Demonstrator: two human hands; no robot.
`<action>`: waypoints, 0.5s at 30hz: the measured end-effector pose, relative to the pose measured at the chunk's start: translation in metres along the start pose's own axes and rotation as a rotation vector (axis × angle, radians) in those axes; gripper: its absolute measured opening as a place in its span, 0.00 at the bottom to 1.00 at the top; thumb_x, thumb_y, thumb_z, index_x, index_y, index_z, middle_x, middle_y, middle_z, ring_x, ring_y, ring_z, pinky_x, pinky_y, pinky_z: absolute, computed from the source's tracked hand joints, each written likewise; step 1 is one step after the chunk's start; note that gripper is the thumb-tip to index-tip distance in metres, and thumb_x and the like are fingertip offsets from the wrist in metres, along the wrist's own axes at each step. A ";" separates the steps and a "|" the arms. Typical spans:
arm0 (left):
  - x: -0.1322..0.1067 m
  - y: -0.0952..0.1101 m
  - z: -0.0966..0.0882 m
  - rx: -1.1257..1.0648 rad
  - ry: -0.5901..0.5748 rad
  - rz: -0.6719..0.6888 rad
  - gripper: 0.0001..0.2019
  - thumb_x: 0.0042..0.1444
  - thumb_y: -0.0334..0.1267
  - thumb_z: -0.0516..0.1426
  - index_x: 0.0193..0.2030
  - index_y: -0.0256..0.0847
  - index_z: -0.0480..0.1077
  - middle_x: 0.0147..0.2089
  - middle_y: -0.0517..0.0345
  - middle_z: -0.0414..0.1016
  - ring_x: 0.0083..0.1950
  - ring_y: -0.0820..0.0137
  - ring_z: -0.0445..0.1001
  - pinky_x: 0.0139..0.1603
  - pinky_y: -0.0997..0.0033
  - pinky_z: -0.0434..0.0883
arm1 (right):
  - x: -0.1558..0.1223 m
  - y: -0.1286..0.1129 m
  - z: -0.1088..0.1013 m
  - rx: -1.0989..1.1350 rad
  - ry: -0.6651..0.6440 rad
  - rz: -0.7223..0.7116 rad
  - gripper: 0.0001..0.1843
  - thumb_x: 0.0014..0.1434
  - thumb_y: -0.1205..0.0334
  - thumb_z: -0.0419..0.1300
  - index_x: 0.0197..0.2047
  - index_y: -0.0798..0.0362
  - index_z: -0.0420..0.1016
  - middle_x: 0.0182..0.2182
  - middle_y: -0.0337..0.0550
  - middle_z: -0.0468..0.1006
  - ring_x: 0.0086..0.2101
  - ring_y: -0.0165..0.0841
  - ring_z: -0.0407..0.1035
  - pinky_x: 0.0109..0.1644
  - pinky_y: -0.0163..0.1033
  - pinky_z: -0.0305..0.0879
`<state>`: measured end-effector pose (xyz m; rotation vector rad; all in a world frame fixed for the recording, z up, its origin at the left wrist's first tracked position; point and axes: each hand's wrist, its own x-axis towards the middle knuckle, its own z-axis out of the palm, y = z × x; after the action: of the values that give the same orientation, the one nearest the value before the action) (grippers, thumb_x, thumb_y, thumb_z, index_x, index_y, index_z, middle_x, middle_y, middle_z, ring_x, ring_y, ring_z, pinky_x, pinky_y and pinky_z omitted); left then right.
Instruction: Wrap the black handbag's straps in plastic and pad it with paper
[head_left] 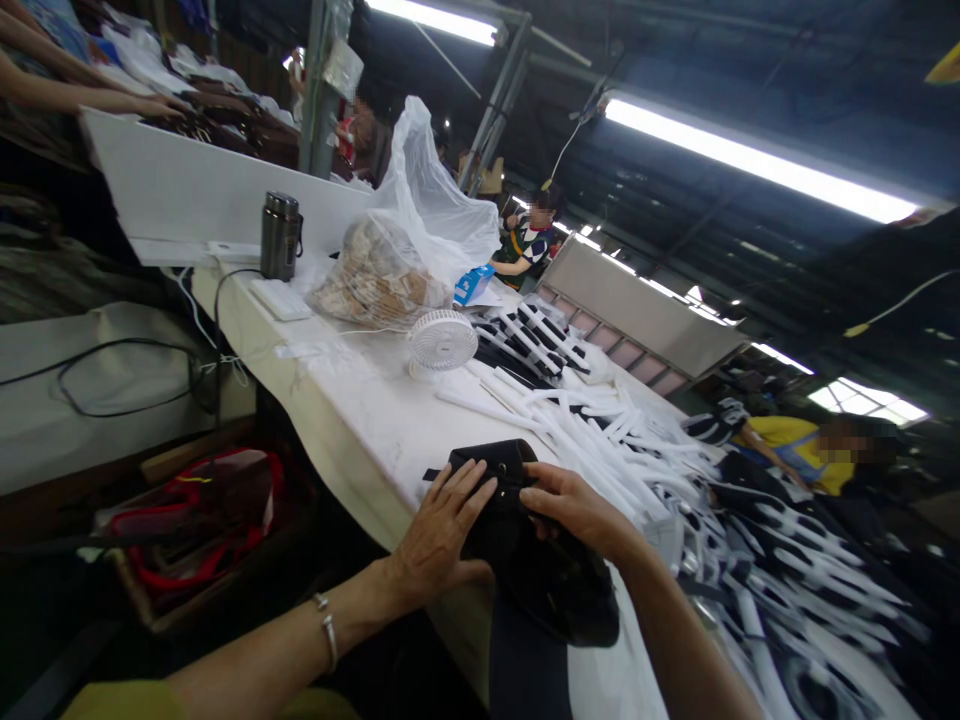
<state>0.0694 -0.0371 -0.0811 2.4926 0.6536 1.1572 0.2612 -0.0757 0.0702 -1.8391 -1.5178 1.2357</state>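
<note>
A black bag (555, 590) with small metal studs near its top edge lies at the table's near edge in the head view. My left hand (442, 540) rests on its left side, fingers stretched flat over the upper part and thumb apart. On the other side, my right hand (574, 500) pinches the bag's upper edge between thumb and fingers; some of those fingertips are hidden behind it. A dark strip of material (529, 660) hangs down below the bag.
On the white table (375, 400) are a small white fan (442, 342), a dark flask (280, 235), a plastic bag of brown pieces (382, 270), and white-wrapped strips (570, 420). A box with red items (202, 520) stands lower left. Co-workers are at left, back and right.
</note>
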 end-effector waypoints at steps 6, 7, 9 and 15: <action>-0.018 -0.005 0.012 -0.046 0.064 -0.170 0.49 0.53 0.34 0.64 0.73 0.49 0.37 0.74 0.41 0.47 0.73 0.47 0.49 0.69 0.37 0.54 | -0.008 -0.002 -0.001 -0.196 0.138 0.001 0.21 0.54 0.55 0.63 0.51 0.53 0.74 0.31 0.39 0.80 0.25 0.31 0.71 0.29 0.36 0.65; -0.020 -0.006 0.015 -0.064 0.073 -0.206 0.49 0.53 0.34 0.64 0.73 0.50 0.36 0.74 0.41 0.47 0.73 0.48 0.49 0.69 0.37 0.55 | -0.010 -0.004 0.000 -0.276 0.220 -0.015 0.18 0.54 0.56 0.63 0.48 0.52 0.75 0.32 0.40 0.81 0.28 0.34 0.73 0.33 0.38 0.67; -0.022 -0.008 0.019 -0.103 0.089 -0.255 0.49 0.53 0.32 0.63 0.73 0.51 0.36 0.75 0.43 0.46 0.73 0.49 0.49 0.69 0.39 0.56 | -0.015 -0.008 0.001 -0.514 0.400 -0.089 0.14 0.55 0.58 0.62 0.45 0.50 0.75 0.35 0.41 0.81 0.35 0.37 0.75 0.41 0.41 0.69; -0.020 -0.010 0.024 -0.189 0.082 -0.317 0.48 0.53 0.29 0.62 0.73 0.51 0.38 0.75 0.44 0.45 0.74 0.50 0.49 0.69 0.39 0.55 | -0.008 -0.015 -0.003 -1.358 0.396 -0.586 0.32 0.60 0.75 0.54 0.66 0.48 0.61 0.65 0.52 0.62 0.63 0.47 0.56 0.64 0.55 0.53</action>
<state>0.0735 -0.0417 -0.1132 2.1032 0.8800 1.1446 0.2557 -0.0787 0.0863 -1.7743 -2.5899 -0.6239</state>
